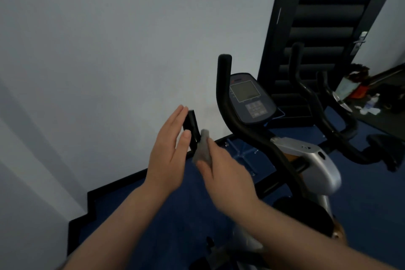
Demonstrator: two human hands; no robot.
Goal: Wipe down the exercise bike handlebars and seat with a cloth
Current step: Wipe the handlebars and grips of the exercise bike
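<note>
Wiping left handlebar [191, 126] at 9 o'clock of console [249, 98] — right hand [225, 173] pinching grey cloth [202, 149] against the bar's lower end, fingers curled round the cloth. Left hand [169, 153] lying flat, fingers straight, steadying the bar from 9 o'clock, holding nothing. Right handlebar [225, 94] probably pending; seat out of view — task seeming early.

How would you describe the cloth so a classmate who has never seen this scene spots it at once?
Start at the exercise bike's console, then move down and left to the black handlebar end. The cloth is the small grey wad beside it, gripped in the right hand; the left hand holds nothing.
</note>
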